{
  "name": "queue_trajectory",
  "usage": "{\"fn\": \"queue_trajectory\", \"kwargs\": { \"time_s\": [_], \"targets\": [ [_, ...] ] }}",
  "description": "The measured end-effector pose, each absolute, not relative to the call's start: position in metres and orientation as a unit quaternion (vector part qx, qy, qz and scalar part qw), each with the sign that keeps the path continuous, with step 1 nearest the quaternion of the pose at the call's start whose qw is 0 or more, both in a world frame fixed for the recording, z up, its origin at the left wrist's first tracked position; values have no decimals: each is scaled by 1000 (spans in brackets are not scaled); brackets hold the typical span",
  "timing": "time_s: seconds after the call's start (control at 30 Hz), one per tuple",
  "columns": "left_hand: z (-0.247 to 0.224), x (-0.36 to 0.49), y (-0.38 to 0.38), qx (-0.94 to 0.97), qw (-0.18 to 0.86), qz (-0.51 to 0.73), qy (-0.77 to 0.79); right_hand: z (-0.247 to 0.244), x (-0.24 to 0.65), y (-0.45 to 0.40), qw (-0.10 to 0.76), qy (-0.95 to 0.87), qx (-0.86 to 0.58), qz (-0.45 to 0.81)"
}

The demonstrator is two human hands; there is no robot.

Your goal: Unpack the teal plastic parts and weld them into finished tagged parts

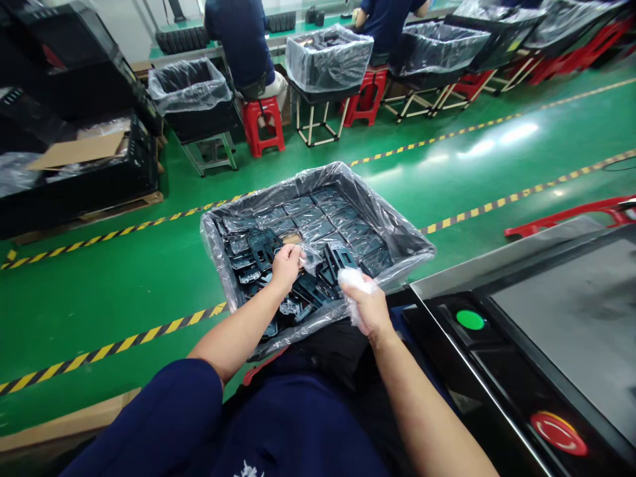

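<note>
In front of my body stands a black bin (pixel 407 248) lined with clear plastic. Dark flat plastic parts (pixel 318 228) lie in rows on its far side, with loose ones (pixel 261 248) jumbled nearer me. Over the jumbled parts, my left hand (pixel 287 266) pinches a piece of clear plastic film (pixel 312 258). A small tan piece (pixel 292 240) shows just beyond its fingers; I cannot make out what it is. My right hand (pixel 372 310), above the bin's near right edge, is closed around a crumpled wad of whitish plastic film (pixel 354 281).
At right is a machine with a green button (pixel 470 320) and a red emergency stop (pixel 559 432). Lined bins (pixel 328 66) on stands and red stools (pixel 263 122) line the far bench, where people sit. Black crates (pixel 74 185) stand left. Striped tape (pixel 163 328) crosses the green floor.
</note>
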State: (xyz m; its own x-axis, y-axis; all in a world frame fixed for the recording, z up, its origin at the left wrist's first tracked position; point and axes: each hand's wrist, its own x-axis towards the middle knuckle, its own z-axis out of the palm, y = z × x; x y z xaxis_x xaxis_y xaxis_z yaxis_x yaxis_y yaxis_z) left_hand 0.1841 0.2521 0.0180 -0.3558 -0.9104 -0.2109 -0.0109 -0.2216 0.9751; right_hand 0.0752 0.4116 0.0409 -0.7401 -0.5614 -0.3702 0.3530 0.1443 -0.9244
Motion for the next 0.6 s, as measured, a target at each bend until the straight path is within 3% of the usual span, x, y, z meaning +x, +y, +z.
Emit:
{"fn": "queue_trajectory", "kwargs": {
  "time_s": [0.17, 0.33, 0.6],
  "targets": [
    [14, 189, 261, 362, 292, -505, -727, 56, 90, 413, 426, 683, -222, -550],
    [19, 190, 273, 272, 255, -497, -784, 63, 92, 409, 476, 675, -314, -467],
    [12, 204, 278, 167, 264, -488, -815, 47, 86, 406, 551, 623, -127, -540]
  ]
}}
